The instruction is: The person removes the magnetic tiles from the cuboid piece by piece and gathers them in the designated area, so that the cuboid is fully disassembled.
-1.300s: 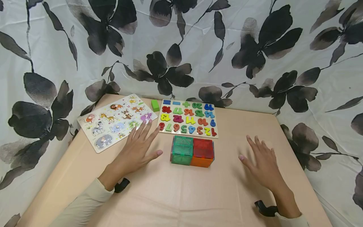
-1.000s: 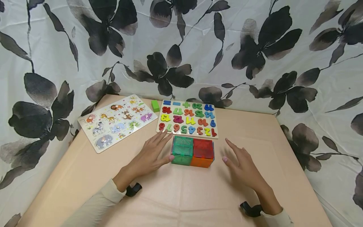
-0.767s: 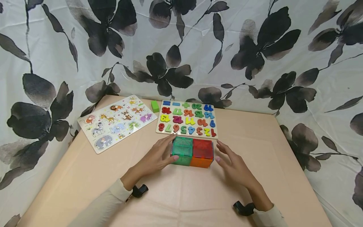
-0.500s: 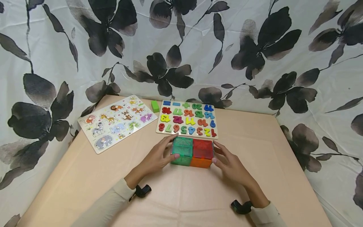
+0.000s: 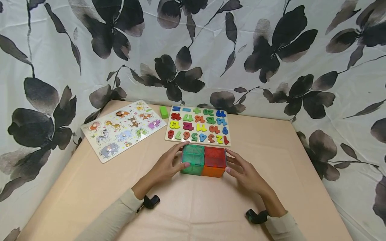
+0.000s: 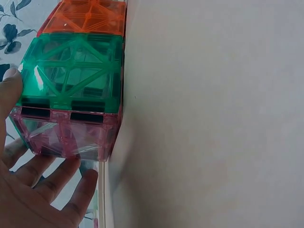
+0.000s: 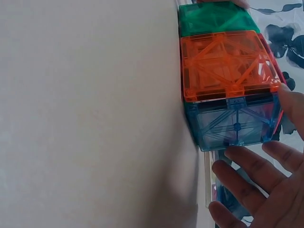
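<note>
Two translucent tile cubes are joined side by side on the table, the green cube (image 5: 193, 160) on the left and the red-orange cube (image 5: 214, 161) on the right. My left hand (image 5: 172, 161) clasps the green end, thumb on the near face and fingers reaching round the far corner. My right hand (image 5: 240, 166) clasps the orange end the same way. In the left wrist view the thumb (image 6: 9, 88) presses the green face (image 6: 71, 71) and the fingers (image 6: 52, 178) lie along the pink side (image 6: 66, 133). In the right wrist view the fingers (image 7: 251, 166) spread beside the blue side (image 7: 235, 123).
A number puzzle board (image 5: 197, 125) lies just behind the cubes. An animal puzzle board (image 5: 122, 129) lies at the back left, with a small green block (image 5: 164, 112) between the two boards. Floral cloth hangs behind and beside the beige table (image 5: 196, 207).
Both hands slid inward across the table from well apart and closed onto the two ends of the joined cubes. The cubes have stayed in place.
</note>
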A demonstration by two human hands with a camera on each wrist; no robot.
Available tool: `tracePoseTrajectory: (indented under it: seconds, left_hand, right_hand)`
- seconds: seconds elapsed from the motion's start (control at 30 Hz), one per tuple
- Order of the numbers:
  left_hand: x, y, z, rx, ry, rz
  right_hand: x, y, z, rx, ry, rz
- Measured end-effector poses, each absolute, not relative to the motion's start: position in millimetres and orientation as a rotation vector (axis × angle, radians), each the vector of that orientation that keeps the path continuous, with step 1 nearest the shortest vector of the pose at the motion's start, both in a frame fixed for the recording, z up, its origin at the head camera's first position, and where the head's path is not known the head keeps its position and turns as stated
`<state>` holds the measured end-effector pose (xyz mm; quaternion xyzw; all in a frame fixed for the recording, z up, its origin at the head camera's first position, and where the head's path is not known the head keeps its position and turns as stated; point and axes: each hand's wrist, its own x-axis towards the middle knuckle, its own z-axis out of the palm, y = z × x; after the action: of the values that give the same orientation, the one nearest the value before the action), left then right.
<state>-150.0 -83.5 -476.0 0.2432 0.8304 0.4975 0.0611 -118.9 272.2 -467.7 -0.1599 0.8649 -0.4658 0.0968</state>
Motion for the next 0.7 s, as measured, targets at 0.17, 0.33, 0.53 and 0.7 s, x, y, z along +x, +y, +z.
tracePoseTrajectory:
  seconds: [0.17,0.33,0.53,0.7]
  left_hand:
    - [-149.4,-84.2,-475.0,0.745,2.506,1.521]
    - [-150.6,-85.0,-475.8,0.729,2.501,1.521]
    - [-151.2,-84.8,-476.7,0.716,2.492,1.518]
    - [-151.8,-83.5,-477.3,0.724,2.502,1.509]
  right_hand:
    - [-120.0,271.6,-467.0,-0.467,2.539,-1.391]
    - [-120.5,270.2,-466.9,-0.453,2.547,-1.393]
    - [-121.6,266.5,-469.3,-0.418,2.626,-1.402]
    - [-122.7,262.3,-470.0,-0.322,2.676,-1.480]
